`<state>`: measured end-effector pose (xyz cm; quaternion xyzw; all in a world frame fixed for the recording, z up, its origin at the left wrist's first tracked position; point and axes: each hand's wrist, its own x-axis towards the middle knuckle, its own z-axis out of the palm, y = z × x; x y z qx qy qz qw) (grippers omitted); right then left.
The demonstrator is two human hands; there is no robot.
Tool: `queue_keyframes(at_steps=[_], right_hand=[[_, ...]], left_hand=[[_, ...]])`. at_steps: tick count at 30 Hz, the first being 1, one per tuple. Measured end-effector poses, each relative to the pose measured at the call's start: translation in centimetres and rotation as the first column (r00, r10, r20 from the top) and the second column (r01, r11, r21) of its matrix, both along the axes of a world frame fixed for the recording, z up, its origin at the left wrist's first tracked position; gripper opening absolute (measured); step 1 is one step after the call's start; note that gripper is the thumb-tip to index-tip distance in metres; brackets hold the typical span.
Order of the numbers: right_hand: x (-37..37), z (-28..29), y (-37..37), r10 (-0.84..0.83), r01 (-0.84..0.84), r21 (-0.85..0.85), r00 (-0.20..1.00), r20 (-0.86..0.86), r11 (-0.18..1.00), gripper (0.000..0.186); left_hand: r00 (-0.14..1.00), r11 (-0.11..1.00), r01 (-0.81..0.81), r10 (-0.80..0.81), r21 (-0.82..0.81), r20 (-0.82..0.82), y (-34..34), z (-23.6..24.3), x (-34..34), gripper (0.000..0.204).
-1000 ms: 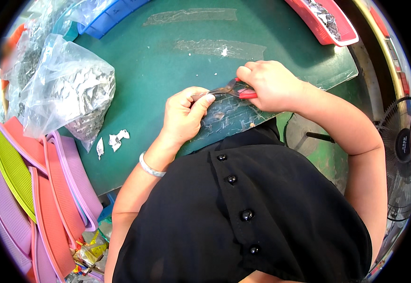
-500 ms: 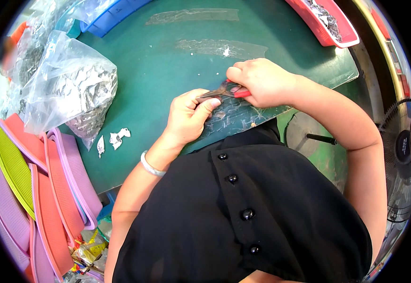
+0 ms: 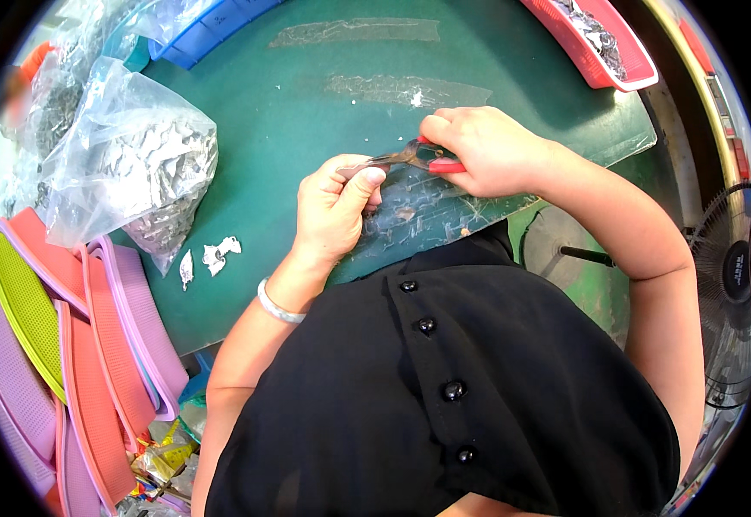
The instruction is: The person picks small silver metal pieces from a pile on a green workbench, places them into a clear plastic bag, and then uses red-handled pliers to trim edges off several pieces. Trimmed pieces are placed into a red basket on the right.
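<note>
Red-handled pliers (image 3: 411, 155) are gripped in my right hand (image 3: 498, 153), with the fingers wrapped round the handles and the metal jaws pointing left. The jaws reach to the fingertips of my left hand (image 3: 325, 214), which is closed in a pinch. Between its thumb and fingers sits a small flat greyish piece (image 3: 351, 171), mostly covered; its kind does not show. Whether the jaws bite on it I cannot tell. Both hands are above the near edge of the green table (image 3: 263, 172). Two small silvery-white scraps (image 3: 214, 257) lie left of my left forearm.
A clear plastic bag (image 3: 168, 164) full of silvery-white pieces stands on the left. Beside it are stacked purple, pink and green baskets (image 3: 99, 370). A blue bin (image 3: 211, 30) and a red basket (image 3: 595, 52) stand at the back; a fan (image 3: 737, 276) is at right.
My left hand has shifted a little left with the small piece. The pliers' jaws have moved left too, and their handles show more plainly beside my right hand.
</note>
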<state>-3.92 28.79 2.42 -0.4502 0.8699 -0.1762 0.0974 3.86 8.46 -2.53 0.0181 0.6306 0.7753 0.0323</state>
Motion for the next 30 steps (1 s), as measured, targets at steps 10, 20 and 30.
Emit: queue_keyframes(at_steps=[10, 20, 30], right_hand=[[0.5, 0.2, -0.3, -0.023, 0.020, 0.044, 0.996, 0.083, 0.999, 0.026], [1.0, 0.0, -0.6, -0.058, 0.055, 0.032, 0.990, 0.131, 0.998, 0.023], [1.1, -0.3, -0.6, -0.097, 0.093, 0.040, 0.991, 0.090, 0.995, 0.022]], left_hand=[[1.000, 0.999, -0.009, 0.009, 0.047, 0.010, 0.1, -0.2, 0.2, 0.016], [1.000, 0.996, -0.013, 0.015, 0.083, -0.014, 0.0, -0.5, 0.1, 0.017], [0.999, 0.997, -0.044, 0.042, 0.067, 0.025, 0.5, 0.0, 0.3, 0.018]])
